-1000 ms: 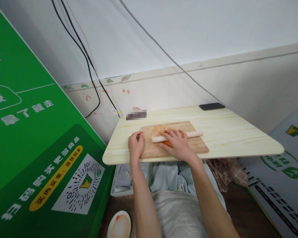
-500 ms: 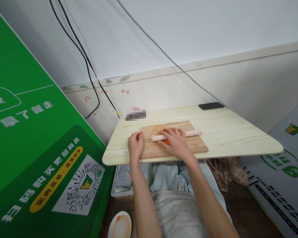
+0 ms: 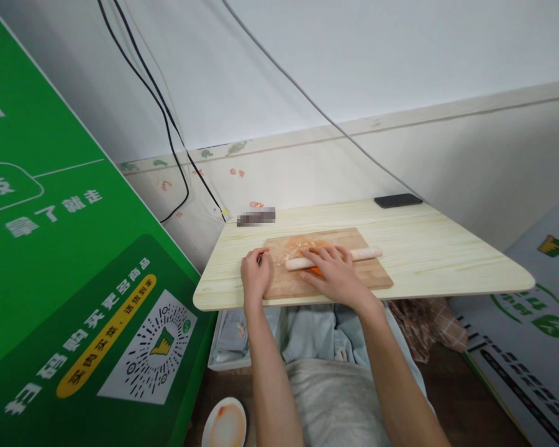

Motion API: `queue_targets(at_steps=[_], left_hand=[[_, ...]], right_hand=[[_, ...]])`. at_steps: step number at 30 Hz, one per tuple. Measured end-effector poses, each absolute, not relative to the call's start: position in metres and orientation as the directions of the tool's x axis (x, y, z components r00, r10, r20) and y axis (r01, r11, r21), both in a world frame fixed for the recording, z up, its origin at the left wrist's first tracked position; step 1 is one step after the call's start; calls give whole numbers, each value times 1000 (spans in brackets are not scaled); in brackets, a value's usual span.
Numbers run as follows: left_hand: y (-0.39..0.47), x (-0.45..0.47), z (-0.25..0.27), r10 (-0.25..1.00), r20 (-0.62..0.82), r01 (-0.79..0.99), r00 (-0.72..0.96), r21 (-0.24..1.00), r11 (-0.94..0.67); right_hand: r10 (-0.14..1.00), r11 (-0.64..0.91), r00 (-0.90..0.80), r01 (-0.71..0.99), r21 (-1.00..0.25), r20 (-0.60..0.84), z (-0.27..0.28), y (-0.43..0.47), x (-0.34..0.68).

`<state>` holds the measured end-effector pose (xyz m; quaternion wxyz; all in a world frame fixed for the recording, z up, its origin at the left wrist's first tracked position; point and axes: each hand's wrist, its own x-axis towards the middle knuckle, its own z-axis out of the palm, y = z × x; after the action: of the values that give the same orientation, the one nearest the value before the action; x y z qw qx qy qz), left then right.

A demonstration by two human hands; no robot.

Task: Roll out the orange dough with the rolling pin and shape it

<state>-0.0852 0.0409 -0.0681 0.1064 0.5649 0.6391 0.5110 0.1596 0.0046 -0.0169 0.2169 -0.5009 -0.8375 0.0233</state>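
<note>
A wooden cutting board [image 3: 286, 287] lies near the front edge of the table. Across it rests a pale wooden rolling pin [image 3: 368, 253], slanting slightly. My right hand [image 3: 333, 273] lies palm down over the pin's middle, its fingers draped across it. Under the hand and pin shows a flat orange piece [image 3: 315, 270], mostly covered; I cannot tell its kind. Orange smears and pale crumbs [image 3: 302, 246] are scattered on the board behind the pin. My left hand [image 3: 255, 273] is curled at the board's left edge, holding it, with a small dark gap by the fingertips.
The pale wood-patterned table [image 3: 447, 264] has a black phone [image 3: 398, 200] at its back right and a blurred-out dark item [image 3: 256, 216] at its back left. A stained white plate [image 3: 224, 425] sits low at the left. A green printed panel [image 3: 135, 261] stands close on the left.
My right hand has shifted slightly toward me and right with the rolling pin, and more crumbs show behind it. My left hand stays at the board's edge.
</note>
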Motion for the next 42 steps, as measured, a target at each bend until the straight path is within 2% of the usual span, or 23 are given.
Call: queue_targets(at_steps=[5,13,23,34,42], left_hand=[[42,-85,-68,827,443,615,-346,773,-156],[42,-84,-69,828,448,622,-337,767,-161],[42,-87,-69,835,440,616,-331,771,-162],[41,-84,-67,834,436,621,-339,769,-149],[41,-85,-66,836,432,621,-337,770,-148]], right_hand=[[846,519,-437,807,-283,305,-14,3,163],[853,470,-361,845,-255,378,-16,12,150],[855,502,-417,817,-283,309,-9,0,160],[841,493,-377,829,-264,388,-18,9,155],[840,496,-374,823,-276,393,-16,11,152]])
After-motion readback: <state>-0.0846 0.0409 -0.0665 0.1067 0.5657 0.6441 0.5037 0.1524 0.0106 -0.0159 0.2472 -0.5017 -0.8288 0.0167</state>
